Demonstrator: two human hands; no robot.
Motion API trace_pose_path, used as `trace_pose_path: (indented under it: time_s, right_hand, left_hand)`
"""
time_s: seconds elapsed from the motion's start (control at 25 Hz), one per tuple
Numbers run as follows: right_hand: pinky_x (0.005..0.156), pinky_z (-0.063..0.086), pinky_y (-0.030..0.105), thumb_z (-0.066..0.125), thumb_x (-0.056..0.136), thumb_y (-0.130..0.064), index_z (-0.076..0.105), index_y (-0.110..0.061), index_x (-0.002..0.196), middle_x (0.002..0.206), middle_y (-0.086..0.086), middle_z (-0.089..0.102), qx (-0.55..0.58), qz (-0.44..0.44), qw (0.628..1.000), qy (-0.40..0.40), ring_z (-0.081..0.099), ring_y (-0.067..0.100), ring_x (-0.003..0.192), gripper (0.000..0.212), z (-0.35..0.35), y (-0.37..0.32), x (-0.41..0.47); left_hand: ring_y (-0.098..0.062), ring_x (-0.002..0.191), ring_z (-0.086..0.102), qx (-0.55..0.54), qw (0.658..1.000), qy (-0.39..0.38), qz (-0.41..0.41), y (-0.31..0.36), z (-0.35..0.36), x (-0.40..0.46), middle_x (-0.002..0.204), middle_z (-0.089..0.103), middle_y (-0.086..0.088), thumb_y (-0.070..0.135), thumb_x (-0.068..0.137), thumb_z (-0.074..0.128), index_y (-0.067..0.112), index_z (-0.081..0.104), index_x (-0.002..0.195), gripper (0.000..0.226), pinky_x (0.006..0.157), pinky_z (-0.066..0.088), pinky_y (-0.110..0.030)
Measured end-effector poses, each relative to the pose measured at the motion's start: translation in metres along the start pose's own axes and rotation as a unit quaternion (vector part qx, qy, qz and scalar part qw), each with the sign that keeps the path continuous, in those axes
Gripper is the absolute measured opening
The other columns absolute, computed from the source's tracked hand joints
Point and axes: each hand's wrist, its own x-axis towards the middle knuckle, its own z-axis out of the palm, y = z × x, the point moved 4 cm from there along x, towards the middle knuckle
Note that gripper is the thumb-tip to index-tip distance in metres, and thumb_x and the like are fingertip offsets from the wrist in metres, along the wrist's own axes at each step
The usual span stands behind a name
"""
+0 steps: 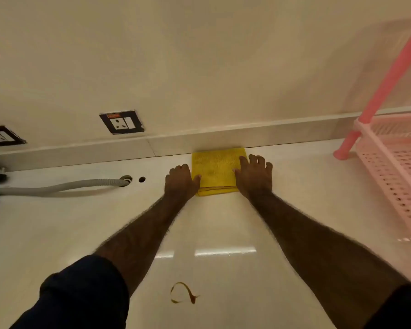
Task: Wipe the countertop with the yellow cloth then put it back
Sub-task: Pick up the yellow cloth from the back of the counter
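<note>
Cloth first: a folded square yellow microfibre cloth [217, 170] lies flat just above the middle of the frame, its far edge pushed up against the low pale ledge [223, 136] where the glossy cream table [223, 233] meets the wall. The person's left hand [179, 180] rests at the cloth's left edge, knuckles curled and thumb touching the fabric, while the right hand [254, 175] lies on the right edge with its fingers [259, 160] spread and slack. Neither hand has closed around the cloth; both seem to press or square it in place, which would suit either gathering it up or settling it back against the ledge.

A thin brown looped smear [183, 293] sits on the table in the lower middle of the frame, well apart from the cloth and between the two forearms. Since it is unwiped, the wiping probably has not reached it, though that is only a judgement.

At the left, a grey ribbed hose [57, 186] runs into a round hole in the table. Two black-framed wall sockets [122, 122] sit in the upper left. A pink perforated plastic rack [394, 167] stands at the right edge, clear of the hands.
</note>
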Motion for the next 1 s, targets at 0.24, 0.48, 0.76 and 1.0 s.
trace_pose_path:
  time_s: [0.24, 0.48, 0.76, 1.0]
  right_hand:
    - [0.105, 0.048, 0.052, 0.060, 0.101, -0.044, 0.056, -0.005, 0.135, 0.138, 0.023, 0.060, 0.097, 0.052, 0.993, -0.041, 0.055, 0.044, 0.127, 0.052, 0.010, -0.007, 0.013]
    - [0.110, 0.049, 0.049, 0.077, 0.090, -0.023, 0.045, -0.005, 0.150, 0.147, 0.025, 0.055, 0.355, 0.177, 0.916, -0.063, 0.054, 0.045, 0.135, 0.070, 0.016, -0.001, 0.032]
    - [0.114, 0.051, 0.048, 0.089, 0.081, -0.022, 0.047, 0.001, 0.151, 0.153, 0.023, 0.053, 0.527, 0.275, 0.778, -0.202, 0.056, 0.041, 0.136, 0.085, 0.018, 0.005, 0.039]
    - [0.093, 0.052, 0.045, 0.083, 0.082, -0.010, 0.059, -0.016, 0.143, 0.129, 0.009, 0.065, 0.602, 0.214, 0.743, -0.201, 0.062, 0.030, 0.106, 0.065, -0.012, 0.015, -0.034]
  left_hand:
    - [-0.042, 0.122, 0.057, -0.070, 0.997, -0.032, -0.029, 0.015, 0.013, 0.020, 0.130, 0.062, -0.025, 0.047, 0.098, 0.063, -0.003, 0.056, 0.125, 0.057, 0.102, 0.049, -0.050]
    - [-0.039, 0.128, 0.058, -0.280, 0.940, -0.108, -0.163, 0.018, 0.018, 0.038, 0.142, 0.057, -0.022, 0.020, 0.084, 0.079, -0.003, 0.050, 0.138, 0.065, 0.095, 0.053, -0.041]
    - [-0.040, 0.117, 0.057, -0.406, 0.869, -0.167, -0.230, 0.018, 0.010, 0.013, 0.137, 0.057, -0.023, 0.005, 0.080, 0.067, -0.002, 0.050, 0.140, 0.063, 0.082, 0.048, -0.038]
    - [-0.032, 0.108, 0.061, -0.506, 0.821, -0.142, -0.224, 0.015, -0.016, -0.075, 0.127, 0.059, -0.021, 0.020, 0.060, 0.066, -0.001, 0.052, 0.130, 0.075, 0.076, 0.050, -0.034]
